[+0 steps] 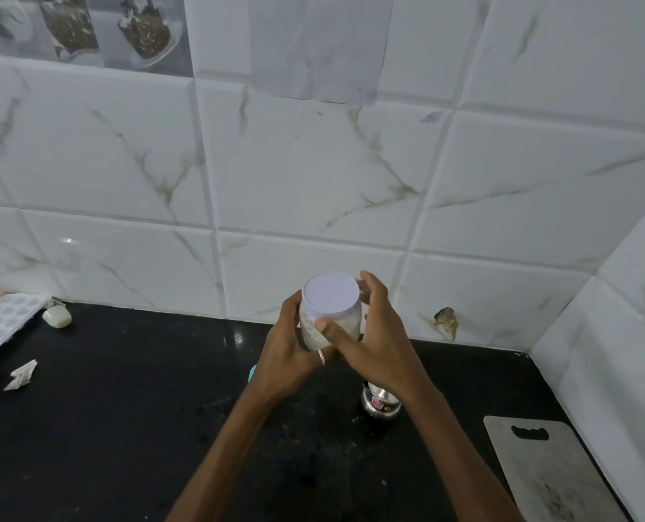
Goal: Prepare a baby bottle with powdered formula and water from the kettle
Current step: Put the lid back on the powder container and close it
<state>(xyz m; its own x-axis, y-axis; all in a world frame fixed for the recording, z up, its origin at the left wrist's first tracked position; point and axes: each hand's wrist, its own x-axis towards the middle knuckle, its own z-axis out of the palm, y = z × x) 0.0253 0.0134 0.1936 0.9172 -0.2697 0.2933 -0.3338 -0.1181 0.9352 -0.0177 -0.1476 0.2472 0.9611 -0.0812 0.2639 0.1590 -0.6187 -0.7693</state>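
A clear jar of white powder with a flat white lid [330,298] is held up above the black counter [125,427], in front of the tiled wall. My left hand [289,356] wraps the jar's body from the left and below, a ring on one finger. From the right, my right hand [370,333] curls around the lid and upper rim, thumb on the front. A small steel pot [380,403] stands on the counter under my right wrist. A bit of teal object [252,372] peeks out behind my left wrist; the rest is hidden.
A pale cutting board [550,472] lies at the counter's right front. At the left are a white moulded tray [1,325], a small white soap-like lump [57,316] and a crumpled paper scrap [21,374]. Tiled walls close the back and right side.
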